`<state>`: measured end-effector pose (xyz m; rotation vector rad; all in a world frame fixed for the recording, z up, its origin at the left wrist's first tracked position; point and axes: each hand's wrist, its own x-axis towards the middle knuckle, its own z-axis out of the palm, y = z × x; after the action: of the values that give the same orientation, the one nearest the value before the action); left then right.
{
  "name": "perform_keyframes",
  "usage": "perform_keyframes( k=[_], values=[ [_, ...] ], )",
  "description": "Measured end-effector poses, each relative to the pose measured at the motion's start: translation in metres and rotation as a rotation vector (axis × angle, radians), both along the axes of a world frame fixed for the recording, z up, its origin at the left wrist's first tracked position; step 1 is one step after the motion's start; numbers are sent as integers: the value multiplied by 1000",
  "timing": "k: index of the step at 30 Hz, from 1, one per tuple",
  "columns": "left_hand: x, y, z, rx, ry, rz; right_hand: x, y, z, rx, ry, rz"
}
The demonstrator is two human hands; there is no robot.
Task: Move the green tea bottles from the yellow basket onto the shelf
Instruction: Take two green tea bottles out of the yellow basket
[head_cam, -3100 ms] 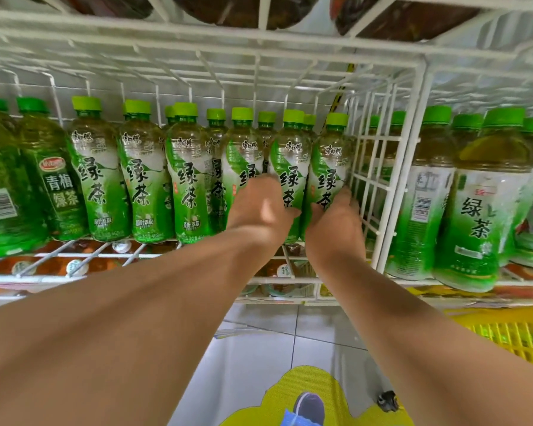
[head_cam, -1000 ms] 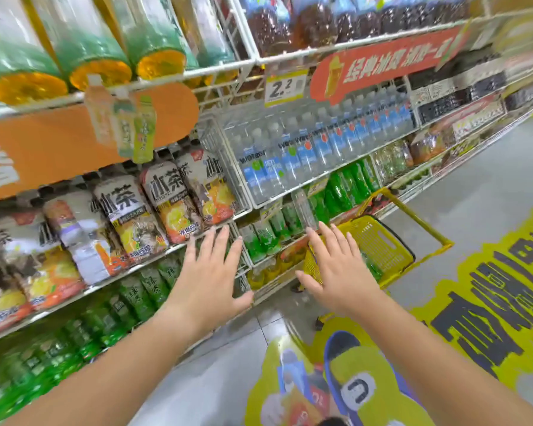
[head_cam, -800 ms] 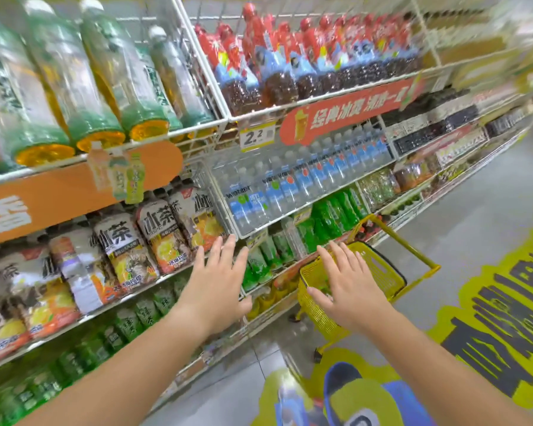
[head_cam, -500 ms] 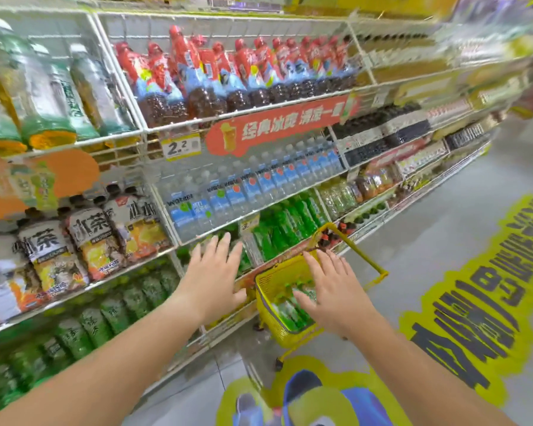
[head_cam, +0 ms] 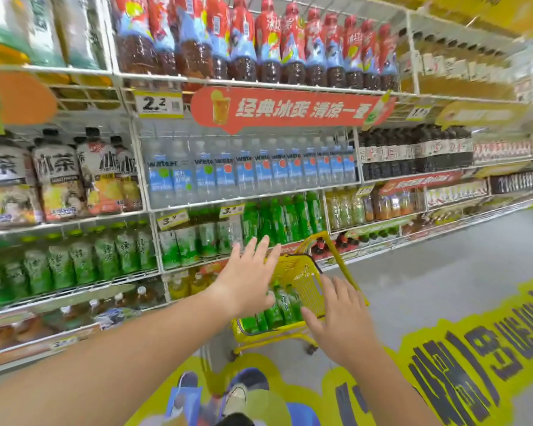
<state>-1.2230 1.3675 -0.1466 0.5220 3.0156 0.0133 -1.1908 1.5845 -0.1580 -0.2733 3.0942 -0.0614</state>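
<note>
Aisle floor (head_cam: 443,272): left hand (head_cam: 247,282) and right hand (head_cam: 342,318), spread empty, flank green tea bottles (head_cam: 279,307).

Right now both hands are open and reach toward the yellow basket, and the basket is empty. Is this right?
Not quite. In the head view green tea bottles lie in the yellow basket; it is not empty. The left hand and right hand are indeed open, reaching toward it.

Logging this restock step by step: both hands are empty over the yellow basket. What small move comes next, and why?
Probably lower the right hand into the yellow basket and grip one green tea bottle: both it and the left hand are open and empty, and bottles lie in the basket below.
</note>
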Motion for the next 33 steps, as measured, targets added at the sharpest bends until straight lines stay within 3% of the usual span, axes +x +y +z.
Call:
perform_keyframes(
  k=[18, 21, 25, 33],
  values=[
    [-176, 82, -90, -84, -135, 157, -223, 92, -68, 56, -168, 176],
    [-186, 85, -112, -87, -165, 200, -252, 95, -98, 64, -192, 235],
    [-195, 100, -152, -65, -252, 327, -282, 95, -153, 64, -358, 305],
    [-220, 139, -269, -24, -470, 516, -319, 107, -270, 108, -504, 500]
  ],
)
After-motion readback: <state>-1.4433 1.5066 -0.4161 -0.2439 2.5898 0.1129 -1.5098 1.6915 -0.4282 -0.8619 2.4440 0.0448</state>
